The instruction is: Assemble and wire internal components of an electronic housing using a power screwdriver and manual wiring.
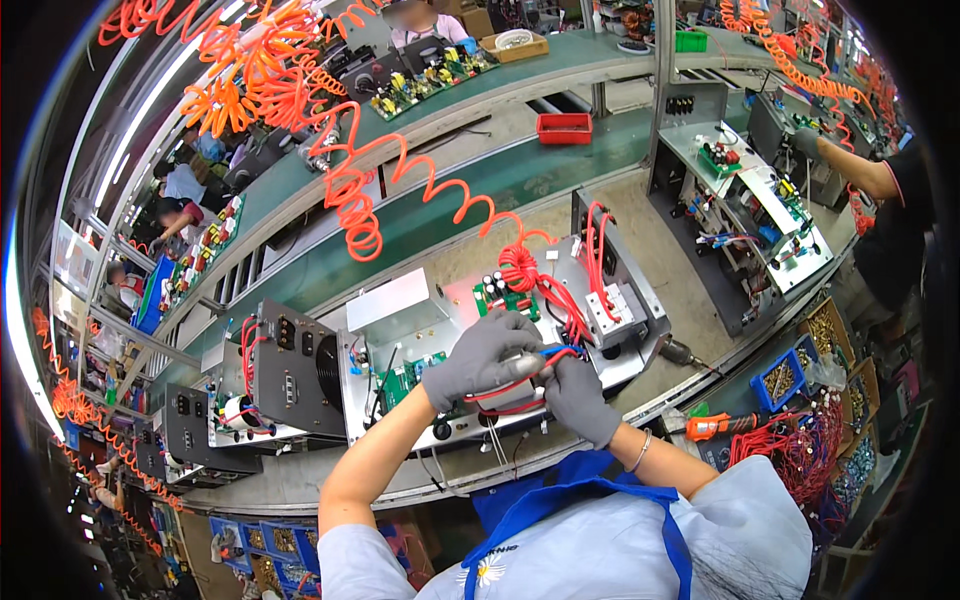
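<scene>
In front of me lies an open metal chassis [465, 315] with green circuit boards [500, 292], a coil wound in red wire [518, 268] and a grey end panel with red cables. My left hand [488, 358], in a grey glove, is closed around wires over the chassis's near edge. A small silvery part shows at its fingertips, its kind unclear. Close beside it, my right hand [582, 402], also gloved, pinches the same bundle of red and blue wires [562, 352]. The fingertips partly hide where the wires meet.
Coiled orange air hoses [355, 205] hang over the line. Similar chassis [290, 375] stand left and right. A power screwdriver [680, 350] lies at right, near an orange tool [708, 427], red wire bundles [790, 450] and blue screw bins [778, 382]. A co-worker's arm [858, 168] reaches in at far right.
</scene>
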Action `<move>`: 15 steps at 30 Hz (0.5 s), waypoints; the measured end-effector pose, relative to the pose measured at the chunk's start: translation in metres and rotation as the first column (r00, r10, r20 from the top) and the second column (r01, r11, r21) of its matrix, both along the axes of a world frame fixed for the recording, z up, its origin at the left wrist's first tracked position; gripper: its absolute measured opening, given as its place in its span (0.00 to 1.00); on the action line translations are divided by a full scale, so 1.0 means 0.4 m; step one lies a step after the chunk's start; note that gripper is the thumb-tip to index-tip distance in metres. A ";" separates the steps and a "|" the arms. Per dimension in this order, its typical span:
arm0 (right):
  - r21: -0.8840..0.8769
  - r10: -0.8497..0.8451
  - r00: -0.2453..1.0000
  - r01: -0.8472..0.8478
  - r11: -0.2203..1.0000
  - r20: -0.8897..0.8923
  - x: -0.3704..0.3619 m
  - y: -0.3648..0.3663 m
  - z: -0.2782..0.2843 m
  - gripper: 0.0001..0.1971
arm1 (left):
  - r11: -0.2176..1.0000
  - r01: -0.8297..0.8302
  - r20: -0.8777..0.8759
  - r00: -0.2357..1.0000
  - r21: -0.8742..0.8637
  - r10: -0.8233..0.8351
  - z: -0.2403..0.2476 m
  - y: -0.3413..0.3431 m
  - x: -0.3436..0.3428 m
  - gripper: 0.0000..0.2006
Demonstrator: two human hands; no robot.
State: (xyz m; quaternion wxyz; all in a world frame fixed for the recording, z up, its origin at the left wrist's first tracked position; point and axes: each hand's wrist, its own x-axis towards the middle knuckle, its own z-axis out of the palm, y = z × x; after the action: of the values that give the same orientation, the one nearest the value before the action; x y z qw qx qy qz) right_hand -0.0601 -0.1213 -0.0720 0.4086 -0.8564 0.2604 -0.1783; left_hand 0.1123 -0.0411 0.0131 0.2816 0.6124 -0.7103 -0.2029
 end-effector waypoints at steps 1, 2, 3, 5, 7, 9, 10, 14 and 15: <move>0.002 -0.019 0.998 0.019 1.000 0.059 0.004 0.001 -0.006 0.10 | 1.000 -0.008 0.074 0.997 0.028 0.005 0.001 -0.005 -0.002 0.23; 0.007 -0.037 0.992 0.036 0.999 0.118 0.011 0.001 -0.010 0.10 | 1.000 -0.007 0.074 0.997 0.022 0.005 0.008 -0.009 0.002 0.23; 0.005 -0.030 0.993 0.029 1.000 0.114 0.014 0.003 0.002 0.10 | 0.999 -0.022 0.042 0.999 0.035 0.020 0.011 -0.007 0.001 0.23; 0.015 -0.004 1.000 0.003 1.000 0.021 0.021 0.003 0.028 0.10 | 0.997 -0.042 0.001 0.999 0.057 0.042 0.008 0.002 0.004 0.22; 0.020 0.005 0.998 -0.006 1.000 0.059 0.024 0.004 0.021 0.10 | 0.998 -0.049 0.023 0.999 0.039 0.048 -0.013 0.000 0.017 0.21; 0.010 -0.037 0.995 0.036 0.999 0.098 0.020 0.000 -0.016 0.09 | 0.998 -0.053 0.074 0.996 -0.024 0.055 -0.020 -0.001 0.009 0.18; 0.033 -0.071 0.989 0.067 0.997 0.131 0.022 0.000 -0.034 0.08 | 0.997 -0.056 0.071 0.996 -0.046 0.059 -0.026 -0.005 0.006 0.17; 0.339 -0.030 0.996 0.002 0.941 0.078 0.001 0.001 0.004 0.08 | 0.994 -0.103 0.083 0.991 -0.032 0.105 -0.034 -0.005 -0.008 0.16; 0.208 -0.036 0.993 0.011 0.978 0.115 0.009 0.000 -0.009 0.08 | 0.994 -0.103 0.079 0.991 -0.023 0.105 -0.035 -0.005 -0.012 0.16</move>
State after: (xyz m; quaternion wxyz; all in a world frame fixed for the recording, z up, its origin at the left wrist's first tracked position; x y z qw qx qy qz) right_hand -0.0567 -0.1211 -0.0754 0.5079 -0.7941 0.2631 -0.2053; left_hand 0.1074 -0.0433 -0.0010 0.2689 0.6536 -0.6899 -0.1564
